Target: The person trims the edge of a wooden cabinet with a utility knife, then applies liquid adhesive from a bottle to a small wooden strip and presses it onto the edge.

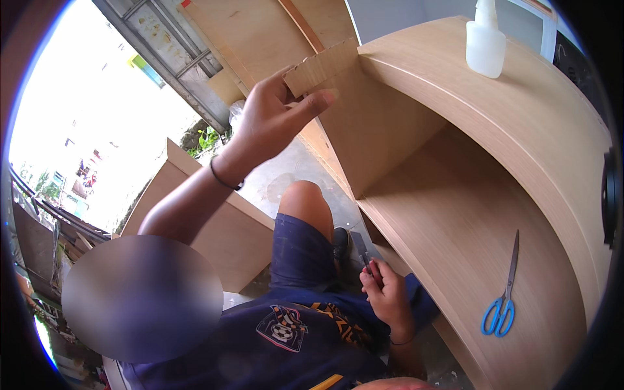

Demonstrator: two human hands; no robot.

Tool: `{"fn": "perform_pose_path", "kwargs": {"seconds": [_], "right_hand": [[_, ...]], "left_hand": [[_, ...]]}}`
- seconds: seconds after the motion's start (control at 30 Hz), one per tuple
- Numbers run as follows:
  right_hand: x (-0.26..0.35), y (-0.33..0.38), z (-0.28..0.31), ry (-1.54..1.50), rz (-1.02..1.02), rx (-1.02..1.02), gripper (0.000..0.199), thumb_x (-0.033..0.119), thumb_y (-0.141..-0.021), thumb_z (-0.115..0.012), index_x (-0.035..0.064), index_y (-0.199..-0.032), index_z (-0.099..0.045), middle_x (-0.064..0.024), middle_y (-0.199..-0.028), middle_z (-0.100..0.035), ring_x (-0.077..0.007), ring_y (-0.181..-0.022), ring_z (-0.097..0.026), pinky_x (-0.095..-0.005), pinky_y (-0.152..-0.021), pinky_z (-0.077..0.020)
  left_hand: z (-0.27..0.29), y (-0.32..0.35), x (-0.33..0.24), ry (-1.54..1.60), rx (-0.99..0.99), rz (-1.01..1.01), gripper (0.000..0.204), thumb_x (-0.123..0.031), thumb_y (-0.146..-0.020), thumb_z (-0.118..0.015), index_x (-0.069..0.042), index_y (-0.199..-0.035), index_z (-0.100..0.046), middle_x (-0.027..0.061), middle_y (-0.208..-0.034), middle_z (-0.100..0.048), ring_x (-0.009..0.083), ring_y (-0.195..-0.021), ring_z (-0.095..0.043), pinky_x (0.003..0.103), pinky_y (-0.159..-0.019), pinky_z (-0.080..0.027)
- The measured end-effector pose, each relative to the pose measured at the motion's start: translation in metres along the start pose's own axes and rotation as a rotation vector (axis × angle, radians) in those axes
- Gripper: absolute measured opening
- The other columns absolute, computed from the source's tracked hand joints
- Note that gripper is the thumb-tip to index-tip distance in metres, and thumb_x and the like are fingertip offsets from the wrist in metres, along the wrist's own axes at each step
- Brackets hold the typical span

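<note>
My left hand (276,110) is raised to the far corner of a wood-grain cabinet (409,97). Its fingers and thumb pinch a short, thin wood-grain strip (322,67) with a ragged upper edge, at the top of the cabinet's side panel. Lower down, close to my body, my right hand (388,294) is closed around the handle of a dark, flat-bladed tool (360,247). Its blade points up and away from me; the exact kind is unclear. Blue-handled scissors (500,314) lie on the cabinet's lower board, right of that hand.
A translucent white squeeze bottle (485,49) stands on the cabinet's curved top. Another wood-grain panel piece (227,247) stands to my left, beyond my bent knee (303,198). Large boards (260,39) lean at the back, and an opening shows bright daylight at upper left.
</note>
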State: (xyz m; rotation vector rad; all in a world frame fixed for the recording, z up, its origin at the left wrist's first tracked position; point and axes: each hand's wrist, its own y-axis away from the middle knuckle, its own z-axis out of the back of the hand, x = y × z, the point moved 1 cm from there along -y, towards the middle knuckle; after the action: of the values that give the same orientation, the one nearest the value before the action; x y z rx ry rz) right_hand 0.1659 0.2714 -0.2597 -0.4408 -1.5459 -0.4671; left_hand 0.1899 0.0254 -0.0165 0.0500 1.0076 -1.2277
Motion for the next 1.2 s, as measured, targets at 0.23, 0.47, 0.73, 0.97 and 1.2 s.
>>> {"fn": "perform_pose_path", "kwargs": {"seconds": [0.23,0.47,0.73,0.97,1.2], "right_hand": [[0.086,-0.013,0.05,0.747,0.333,-0.421,0.029,0.011,-0.09,-0.06,-0.0046,-0.114,-0.056,-0.0195,-0.092,-0.065,-0.0348,-0.085,-0.066,-0.0414,-0.073,-0.0529],[0.056,-0.044,0.094,1.16,0.11,-0.464,0.037,0.01,-0.088,-0.057,-0.0041,-0.122,-0.055,-0.0186,-0.113,-0.06,-0.0351,-0.103,-0.057,-0.0447,-0.087,-0.0473],[0.121,-0.072,0.05,0.953,0.491,-0.385,0.043,0.008,-0.086,-0.06,0.0028,-0.128,-0.054,-0.0175,-0.111,-0.061,-0.0364,-0.104,-0.058,-0.045,-0.087,-0.0478],[0.18,-0.157,0.02,0.778,0.812,-0.257,0.082,0.0,-0.08,-0.056,0.023,-0.152,-0.024,-0.021,-0.078,-0.065,-0.0395,-0.062,-0.063,-0.048,-0.059,-0.052],[0.163,-0.181,0.019,0.852,0.878,-0.281,0.088,0.003,-0.077,-0.058,0.0293,-0.152,-0.021,-0.0168,-0.064,-0.063,-0.0369,-0.058,-0.063,-0.0467,-0.057,-0.055]], "left_hand": [[-0.032,0.004,0.012,0.447,-0.358,-0.028,0.04,-0.035,-0.102,-0.049,0.002,-0.109,-0.06,-0.0029,-0.077,-0.054,0.0043,-0.073,-0.049,0.022,-0.061,-0.042],[-0.032,-0.005,0.018,0.052,-0.457,-0.226,0.024,-0.018,-0.099,-0.055,0.004,-0.099,-0.065,-0.0032,-0.059,-0.045,0.0024,-0.056,-0.038,0.021,-0.05,-0.033],[-0.028,0.0,0.018,-0.123,-0.476,-0.285,0.019,-0.013,-0.096,-0.058,0.003,-0.088,-0.063,0.0009,-0.055,-0.052,0.0033,-0.051,-0.044,0.023,-0.047,-0.037],[-0.027,-0.007,0.018,-0.165,-0.443,-0.323,0.016,-0.011,-0.092,-0.061,0.004,-0.092,-0.065,0.0032,-0.055,-0.057,0.0038,-0.05,-0.05,0.023,-0.048,-0.041],[-0.025,-0.004,0.014,-0.234,-0.473,-0.31,0.022,-0.01,-0.086,-0.067,0.009,-0.097,-0.063,0.0057,-0.057,-0.062,0.0039,-0.052,-0.056,0.021,-0.049,-0.043]]}}
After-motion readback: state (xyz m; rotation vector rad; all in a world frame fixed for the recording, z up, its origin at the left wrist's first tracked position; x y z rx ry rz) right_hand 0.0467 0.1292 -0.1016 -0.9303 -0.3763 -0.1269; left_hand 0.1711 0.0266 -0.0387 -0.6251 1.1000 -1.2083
